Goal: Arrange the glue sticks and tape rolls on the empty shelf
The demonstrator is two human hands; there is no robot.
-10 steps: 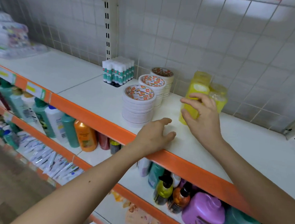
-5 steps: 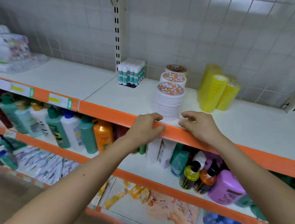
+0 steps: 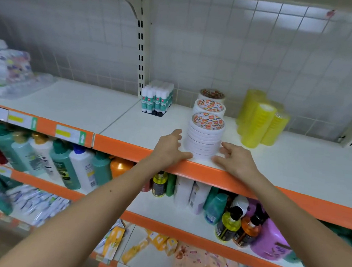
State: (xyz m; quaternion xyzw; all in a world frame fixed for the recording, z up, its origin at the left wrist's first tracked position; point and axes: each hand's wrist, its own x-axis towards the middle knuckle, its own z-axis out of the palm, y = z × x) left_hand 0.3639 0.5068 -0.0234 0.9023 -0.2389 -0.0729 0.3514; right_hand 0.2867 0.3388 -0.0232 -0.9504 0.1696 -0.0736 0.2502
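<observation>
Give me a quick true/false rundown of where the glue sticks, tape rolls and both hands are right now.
1. The glue sticks stand left of the white tape stacks. True.
2. The yellow tape rolls sit on the lower shelf. False: they stand on the upper shelf, right of the white stacks.
3. The left hand and right hand flank the front white stack. True.
4. The right hand grips a yellow roll. False: it holds nothing, fingers open.
5. There is only one white stack. False: three stand in a row, front to back.
</observation>
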